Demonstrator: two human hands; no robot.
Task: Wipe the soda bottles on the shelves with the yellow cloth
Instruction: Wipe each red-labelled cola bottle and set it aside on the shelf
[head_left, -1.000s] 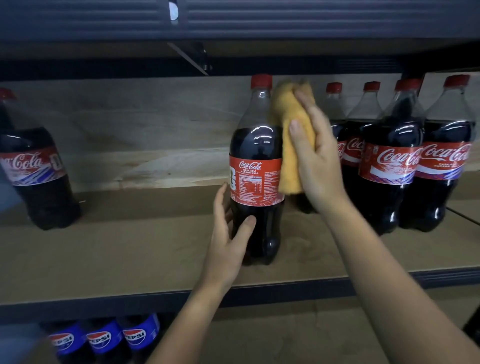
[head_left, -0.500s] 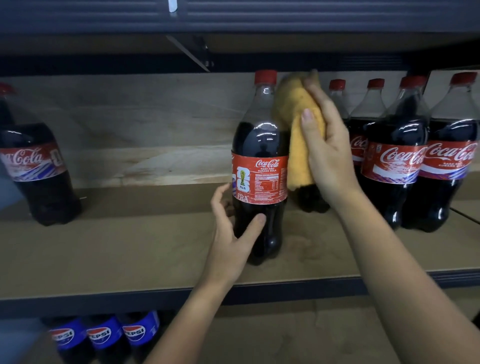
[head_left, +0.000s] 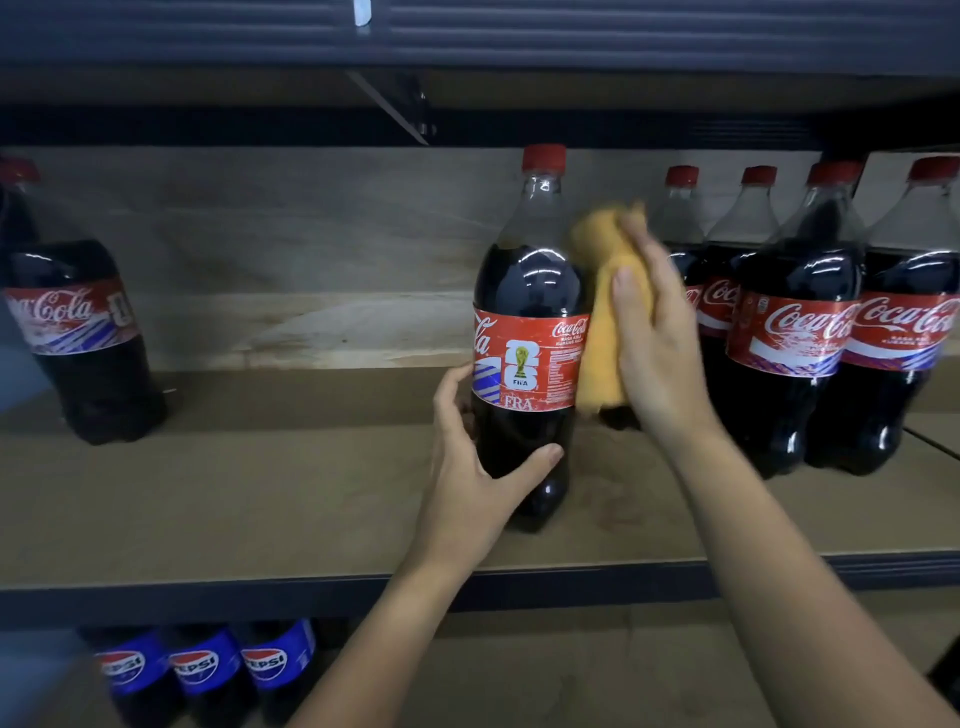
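A tall Coca-Cola bottle (head_left: 530, 322) with a red cap stands alone at the middle of the wooden shelf (head_left: 260, 499). My left hand (head_left: 478, 467) grips its lower body, thumb across the front and fingers behind. My right hand (head_left: 657, 338) presses the yellow cloth (head_left: 602, 312) against the bottle's right side, from shoulder down to label height. The cloth hangs folded under my fingers.
Several more Coca-Cola bottles (head_left: 789, 338) crowd the shelf just right of my right hand. One lone Coca-Cola bottle (head_left: 72, 322) stands at the far left. Pepsi bottles (head_left: 202, 670) sit on the shelf below. The upper shelf's dark underside (head_left: 467, 47) runs close overhead.
My right hand slid the cloth down from near the cap to the bottle's shoulder and label. The bottle has turned under my left hand, bringing a trophy logo to the front.
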